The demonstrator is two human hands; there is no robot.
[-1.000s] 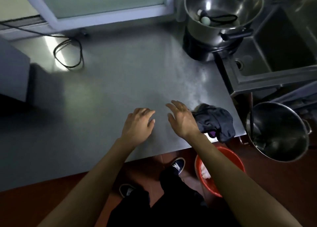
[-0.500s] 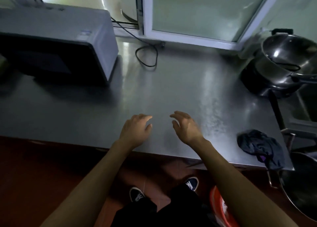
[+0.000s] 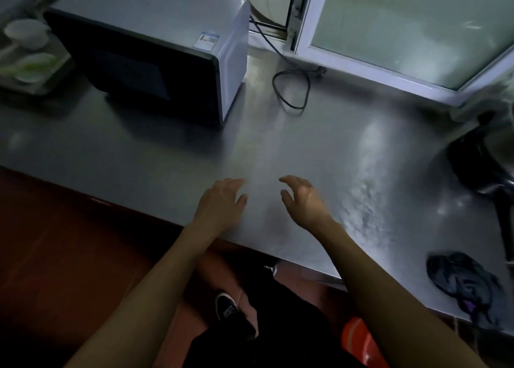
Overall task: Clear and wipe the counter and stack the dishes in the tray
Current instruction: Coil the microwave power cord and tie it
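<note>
1. We see a kitchen: a long steel counter [image 3: 167, 150] carries a microwave [image 3: 155, 47].
2. We find a tray [image 3: 41, 88] of pale dishes [image 3: 26, 33] at its far left.
3. We note a crumpled dark cloth [image 3: 464, 281] near the counter's front edge.

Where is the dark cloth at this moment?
In the head view the dark cloth lies crumpled on the steel counter at the near right corner, by the front edge, well right of the right hand and untouched by either hand.

text: none legible — sticker [image 3: 206, 39] on microwave [image 3: 155, 33] | too blurred
</note>
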